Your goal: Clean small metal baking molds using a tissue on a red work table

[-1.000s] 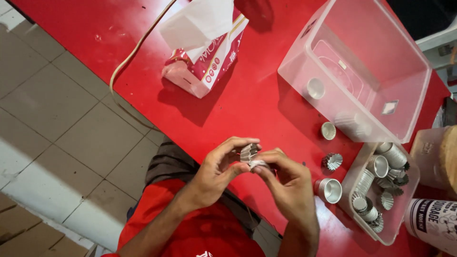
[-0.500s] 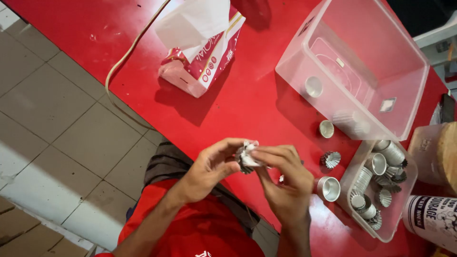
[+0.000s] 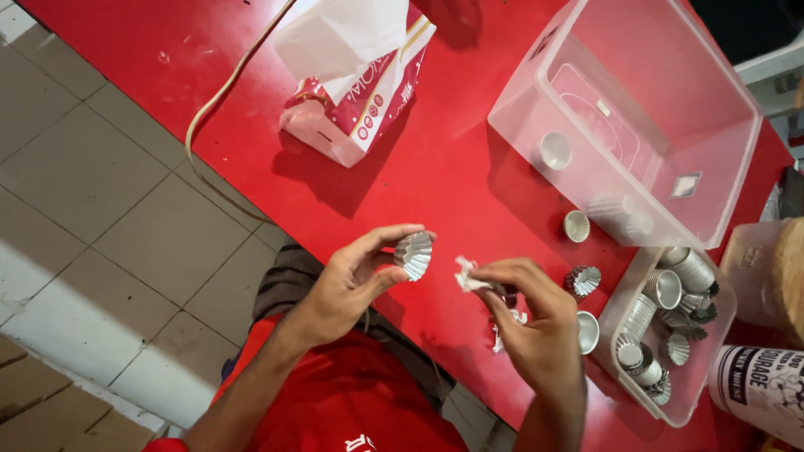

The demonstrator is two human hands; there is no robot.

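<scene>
My left hand [image 3: 356, 280] holds a small fluted metal tart mould [image 3: 414, 254] by its rim, just above the near edge of the red table [image 3: 435, 167]. My right hand [image 3: 536, 322] pinches a crumpled white tissue [image 3: 466, 275] a short way to the right of the mould, apart from it. More white tissue [image 3: 507, 322] shows below my right fingers.
A tissue pack with a white sheet sticking out [image 3: 360, 79] lies at the back left, with a cream cable [image 3: 230, 88] beside it. A large clear tub [image 3: 636, 125] holds one mould. A small clear tray [image 3: 670, 335] holds several moulds. Loose moulds [image 3: 581, 280] lie between them.
My hands were pressed together on the mould and tissue. They have now drawn apart, the left keeping the mould and the right taking the tissue.
</scene>
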